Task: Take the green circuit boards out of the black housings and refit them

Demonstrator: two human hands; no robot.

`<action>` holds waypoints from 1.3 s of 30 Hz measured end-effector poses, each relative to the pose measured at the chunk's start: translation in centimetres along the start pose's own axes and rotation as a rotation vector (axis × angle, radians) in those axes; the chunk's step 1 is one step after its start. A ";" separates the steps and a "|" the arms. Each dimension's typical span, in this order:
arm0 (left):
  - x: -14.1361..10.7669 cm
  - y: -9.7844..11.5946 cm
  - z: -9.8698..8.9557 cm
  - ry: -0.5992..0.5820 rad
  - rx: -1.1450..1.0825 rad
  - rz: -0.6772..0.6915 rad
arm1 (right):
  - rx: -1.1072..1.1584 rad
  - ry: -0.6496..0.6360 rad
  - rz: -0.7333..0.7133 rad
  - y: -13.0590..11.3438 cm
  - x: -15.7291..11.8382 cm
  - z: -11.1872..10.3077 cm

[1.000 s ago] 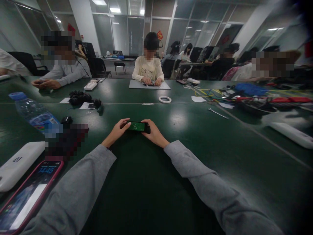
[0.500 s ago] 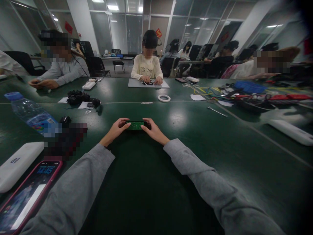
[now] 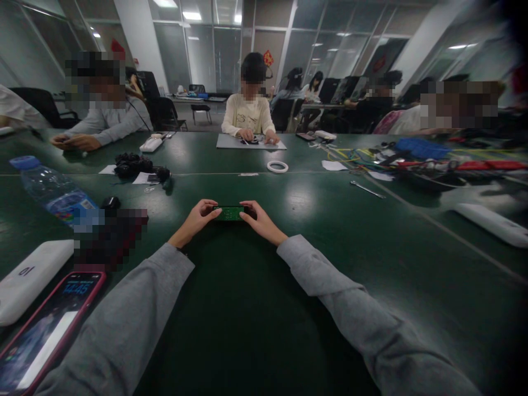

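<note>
A small green circuit board (image 3: 230, 213) is held up in front of me, its face with tiny light parts turned my way. My left hand (image 3: 198, 220) grips its left end, thumb on the face and fingers curled behind the top edge. The right end is pinched the same way by my right hand (image 3: 260, 221). Both hands are closed on the board, and its two ends are hidden by my thumbs and fingers. Beneath it lies the dark green tabletop (image 3: 247, 308); whether the board touches it I cannot tell.
To the left are a plastic bottle (image 3: 53, 190), a white device (image 3: 35, 278) and a phone (image 3: 51, 330). A white tape ring (image 3: 278, 166) and a wrench (image 3: 367, 190) lie beyond my hands. Tangled cables (image 3: 371, 157) spread at right. Across the table a person works on a grey mat (image 3: 231, 142).
My hands and the circuit board hold nearly the same position. Across the table, the person's hand on the right side of the mat has shifted slightly.
</note>
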State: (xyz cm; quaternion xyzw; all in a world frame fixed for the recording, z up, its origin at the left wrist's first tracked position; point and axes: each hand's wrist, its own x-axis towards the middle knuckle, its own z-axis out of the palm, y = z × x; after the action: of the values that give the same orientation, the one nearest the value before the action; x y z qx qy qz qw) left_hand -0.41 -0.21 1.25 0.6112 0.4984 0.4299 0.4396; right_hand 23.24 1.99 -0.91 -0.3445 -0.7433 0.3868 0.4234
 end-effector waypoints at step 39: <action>0.0 0.0 0.3 0.052 0.037 0.047 | -0.388 0.033 -0.215 -2.0 -0.6 0.1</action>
State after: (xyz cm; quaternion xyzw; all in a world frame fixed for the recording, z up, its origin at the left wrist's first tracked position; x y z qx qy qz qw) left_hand -0.11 -0.25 1.15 0.6195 0.5030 0.4466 0.4047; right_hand 23.02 0.53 0.52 -0.3446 -0.8291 0.1837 0.4002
